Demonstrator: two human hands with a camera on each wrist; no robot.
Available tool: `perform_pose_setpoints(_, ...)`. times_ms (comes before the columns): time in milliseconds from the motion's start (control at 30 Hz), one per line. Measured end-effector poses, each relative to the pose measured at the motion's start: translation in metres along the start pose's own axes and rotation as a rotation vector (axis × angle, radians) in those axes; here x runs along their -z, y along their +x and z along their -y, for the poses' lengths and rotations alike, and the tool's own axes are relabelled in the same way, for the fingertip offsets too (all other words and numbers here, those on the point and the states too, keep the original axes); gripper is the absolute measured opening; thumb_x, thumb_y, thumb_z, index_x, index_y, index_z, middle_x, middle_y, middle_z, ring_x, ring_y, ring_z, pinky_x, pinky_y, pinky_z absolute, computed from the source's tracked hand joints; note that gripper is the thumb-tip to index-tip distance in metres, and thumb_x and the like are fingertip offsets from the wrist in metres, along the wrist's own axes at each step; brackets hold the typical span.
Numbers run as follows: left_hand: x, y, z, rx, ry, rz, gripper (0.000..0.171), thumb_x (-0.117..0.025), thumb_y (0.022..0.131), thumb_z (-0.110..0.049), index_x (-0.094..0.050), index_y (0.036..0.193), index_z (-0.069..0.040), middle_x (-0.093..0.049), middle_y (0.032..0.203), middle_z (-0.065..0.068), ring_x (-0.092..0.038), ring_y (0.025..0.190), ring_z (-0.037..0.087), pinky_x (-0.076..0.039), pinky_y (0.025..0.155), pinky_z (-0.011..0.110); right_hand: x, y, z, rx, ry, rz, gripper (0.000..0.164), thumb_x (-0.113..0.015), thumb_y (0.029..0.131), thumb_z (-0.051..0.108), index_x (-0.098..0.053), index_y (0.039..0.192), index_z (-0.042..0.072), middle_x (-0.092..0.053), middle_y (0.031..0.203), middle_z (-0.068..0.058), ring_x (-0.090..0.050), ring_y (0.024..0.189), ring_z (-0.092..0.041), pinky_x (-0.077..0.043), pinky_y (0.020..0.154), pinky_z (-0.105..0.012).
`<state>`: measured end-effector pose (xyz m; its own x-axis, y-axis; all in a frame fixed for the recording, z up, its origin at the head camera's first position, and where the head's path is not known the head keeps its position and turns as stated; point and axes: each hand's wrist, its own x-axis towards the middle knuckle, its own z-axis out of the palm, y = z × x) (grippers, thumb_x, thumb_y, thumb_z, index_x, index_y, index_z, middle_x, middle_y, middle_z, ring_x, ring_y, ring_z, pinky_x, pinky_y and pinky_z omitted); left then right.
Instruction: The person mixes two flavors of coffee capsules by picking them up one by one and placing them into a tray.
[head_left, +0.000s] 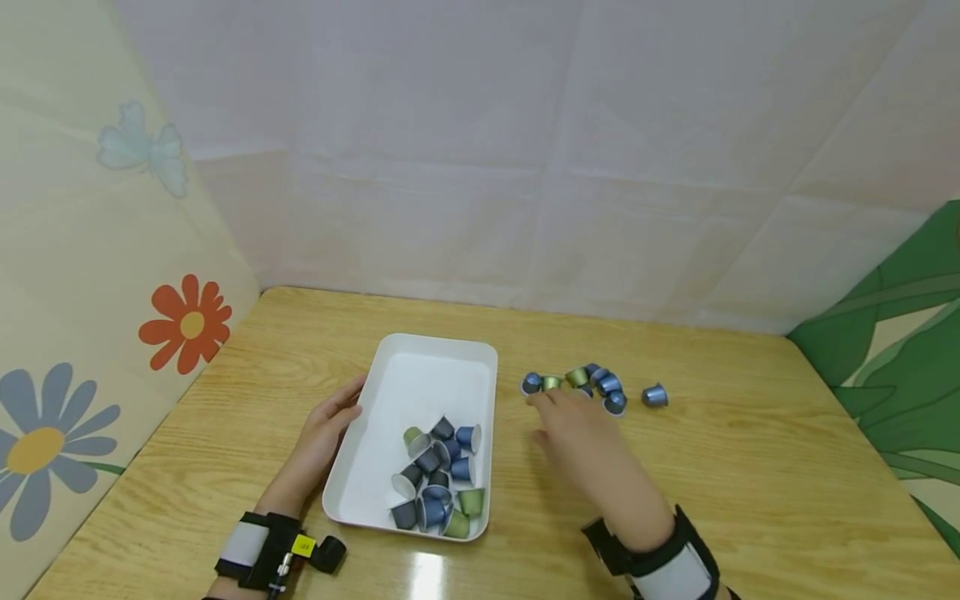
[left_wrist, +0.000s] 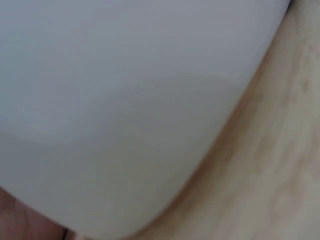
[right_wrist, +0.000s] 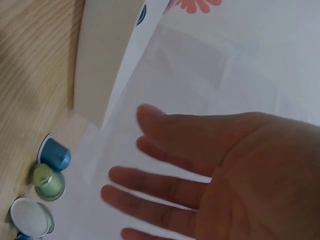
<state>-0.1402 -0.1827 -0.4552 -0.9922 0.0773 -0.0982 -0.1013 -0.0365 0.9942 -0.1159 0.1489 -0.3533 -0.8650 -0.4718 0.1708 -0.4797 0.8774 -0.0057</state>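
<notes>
A white rectangular tray lies on the table, with several blue, black and green coffee capsules heaped in its near right part. My left hand rests against the tray's left side, thumb at the rim. In the left wrist view the tray wall fills most of the picture. My right hand hovers just in front of a loose group of blue and green capsules. Seen from the right wrist, that hand has fingers extended and an unfilled palm, with a green capsule beyond the fingertips.
One blue capsule lies apart to the right of the group. The wooden table meets a white cloth backdrop at the back. Patterned panels with a red flower and green leaves flank both sides.
</notes>
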Motion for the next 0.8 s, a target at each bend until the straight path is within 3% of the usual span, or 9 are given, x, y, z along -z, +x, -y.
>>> perform_pose_setpoints(167, 0.001, 0.000, 0.000, -0.005, -0.022, 0.002, 0.051, -0.041, 0.105, -0.010, -0.033, 0.154, -0.004, -0.031, 0.158, 0.013, -0.034, 0.140, 0.026, -0.042, 0.094, 0.015, -0.006, 0.002, -0.018, -0.065, -0.016, 0.048, 0.041, -0.081, 0.082, 0.015, -0.065, 0.117, 0.000, -0.066, 0.109, -0.016, -0.063, 0.098, -0.033, -0.053, 0.084, -0.045)
perform_pose_setpoints(533, 0.000, -0.002, 0.000, -0.017, -0.011, 0.010, 0.051, -0.041, 0.104, -0.009, -0.031, 0.154, -0.002, -0.029, 0.159, 0.014, -0.032, 0.141, 0.026, -0.042, 0.094, 0.014, -0.030, 0.008, -0.059, -0.003, 0.040, -0.047, 0.040, -0.084, 0.076, 0.006, -0.066, 0.111, -0.005, -0.065, 0.110, -0.020, -0.063, 0.099, -0.037, -0.053, 0.084, -0.048)
perform_pose_setpoints(800, 0.000, -0.001, 0.000, -0.013, 0.007, 0.008, 0.051, -0.040, 0.105, -0.009, -0.031, 0.154, -0.002, -0.029, 0.159, 0.014, -0.032, 0.141, 0.026, -0.042, 0.093, 0.014, -0.031, 0.007, -0.070, -0.096, 0.112, 0.023, 0.042, -0.080, 0.083, 0.010, -0.064, 0.120, -0.004, -0.063, 0.115, -0.021, -0.062, 0.101, -0.039, -0.051, 0.086, -0.053)
